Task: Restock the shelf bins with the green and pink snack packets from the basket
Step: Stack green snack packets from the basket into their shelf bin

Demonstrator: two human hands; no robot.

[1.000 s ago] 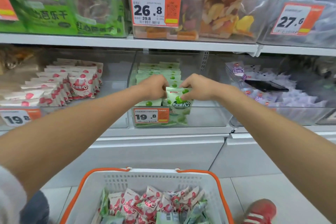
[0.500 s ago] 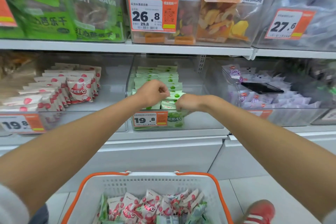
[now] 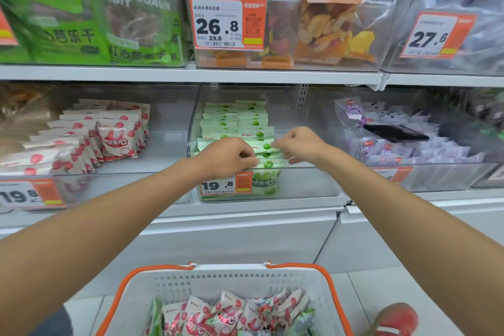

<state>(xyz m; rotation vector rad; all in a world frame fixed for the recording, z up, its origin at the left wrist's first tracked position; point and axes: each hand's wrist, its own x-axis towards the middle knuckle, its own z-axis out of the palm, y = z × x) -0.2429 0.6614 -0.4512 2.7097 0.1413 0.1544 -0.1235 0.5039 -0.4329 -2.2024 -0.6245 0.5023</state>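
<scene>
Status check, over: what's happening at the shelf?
Left hand and right hand grip green packets in middle bin. Basket holds mostly pink packets. Nothing in the way.

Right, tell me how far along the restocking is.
Done: rows of green packets stand in the middle bin, pink packets in the left bin. In hand: left hand and right hand grip the front green packets. Left: the basket holds mostly pink stock, some green.

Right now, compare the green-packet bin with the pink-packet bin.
The green bin stands in the middle; the pink bin to its left. Left hand and right hand grip green packets in the green bin; no hand touches the pink bin's pink packets. Both bins are clear, tagged 19.8.
</scene>
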